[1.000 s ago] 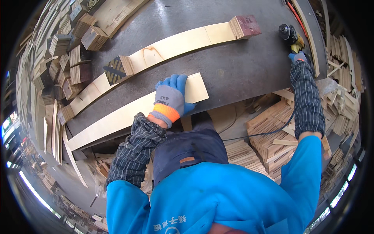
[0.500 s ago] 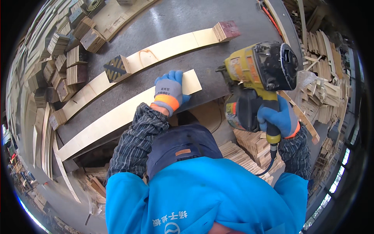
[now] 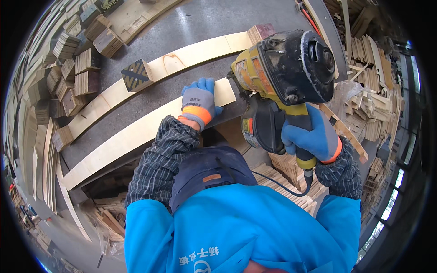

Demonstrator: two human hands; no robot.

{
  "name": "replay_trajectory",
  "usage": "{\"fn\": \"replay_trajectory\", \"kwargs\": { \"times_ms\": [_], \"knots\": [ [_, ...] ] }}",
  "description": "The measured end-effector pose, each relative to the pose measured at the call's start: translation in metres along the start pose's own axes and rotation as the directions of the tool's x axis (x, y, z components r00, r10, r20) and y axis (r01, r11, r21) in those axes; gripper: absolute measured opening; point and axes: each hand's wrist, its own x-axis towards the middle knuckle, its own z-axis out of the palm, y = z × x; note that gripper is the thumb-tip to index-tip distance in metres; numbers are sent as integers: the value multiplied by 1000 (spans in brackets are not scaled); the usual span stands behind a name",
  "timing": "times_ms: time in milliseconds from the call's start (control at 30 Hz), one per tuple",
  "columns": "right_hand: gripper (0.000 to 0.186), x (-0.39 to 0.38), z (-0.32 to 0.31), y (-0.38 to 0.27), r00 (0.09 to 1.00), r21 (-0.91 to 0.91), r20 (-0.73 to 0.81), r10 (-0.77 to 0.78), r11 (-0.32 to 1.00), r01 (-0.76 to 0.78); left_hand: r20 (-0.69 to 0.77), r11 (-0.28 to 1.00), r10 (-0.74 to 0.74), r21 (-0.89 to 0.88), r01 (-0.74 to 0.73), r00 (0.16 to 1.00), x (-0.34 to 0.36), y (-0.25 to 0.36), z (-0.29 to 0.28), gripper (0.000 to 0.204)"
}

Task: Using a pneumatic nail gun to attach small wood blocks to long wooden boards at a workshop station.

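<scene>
My left hand, in a grey and blue glove with an orange cuff, grips a pale plywood strip near its right end. The fingers lie over its far side and the thumb is at the near edge. My right hand, gloved alike, is wrapped round the handle of a yellow and black nail gun with a round magazine and a hose at its base. The gun's nose is close to the strip's right end; whether they touch I cannot tell.
A second plywood strip lies farther back on the grey table, with a dark-faced wood block and a reddish block on it. Several blocks stand in rows at left. Wood pieces are piled at right.
My right hand has brought the nail gun leftward, up to the right end of the near strip. My left hand keeps its hold on that strip.
</scene>
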Motion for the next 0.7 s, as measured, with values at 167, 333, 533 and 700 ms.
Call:
{"fn": "replay_trajectory", "kwargs": {
  "times_ms": [167,333,533,700],
  "knots": [
    [41,0,3,-2,999,21,8,34,999,-35,-19,997,35,-73,-37,999,-1,0,1,78],
    [38,33,26,-1,999,95,18,41,995,-42,-27,995,9,-97,-11,1000,1,2,0,76],
    [20,-2,9,6,997,98,-66,42,995,-36,9,995,23,-95,-22,1000,2,1,-2,76],
    [11,-21,12,15,998,63,-65,17,998,-13,28,999,-38,-7,38,999,1,3,-1,74]
  ]
}}
